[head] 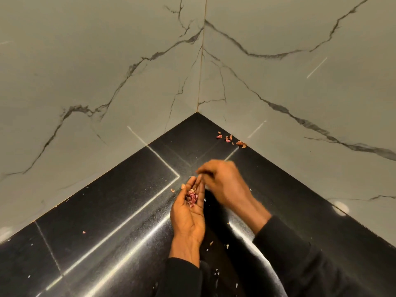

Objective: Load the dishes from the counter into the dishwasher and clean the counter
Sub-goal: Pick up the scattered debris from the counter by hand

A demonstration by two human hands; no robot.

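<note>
Loosely cupped and palm-up, the left hand [188, 213] cradles a small heap of reddish-pink papery scraps [191, 199] in a slack grip. The heap runs along the palm, whose fingers point toward the corner. The right hand [222, 181] hovers knuckles-up over those fingertips, its fingers bunched but blurred, so whether its grip holds anything cannot be told. Below is a glossy black speckled stone desk [107, 211]. A scatter of similar reddish bits [230, 139] lies against the right-hand pale marble wall with grey veins [300, 93].

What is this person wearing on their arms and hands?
Both hands are bare: the left hand and the right hand show no gloves, and no rings or watch are visible. Each arm wears a plain black long sleeve, the left sleeve and the right sleeve, ending at the wrist.
</note>
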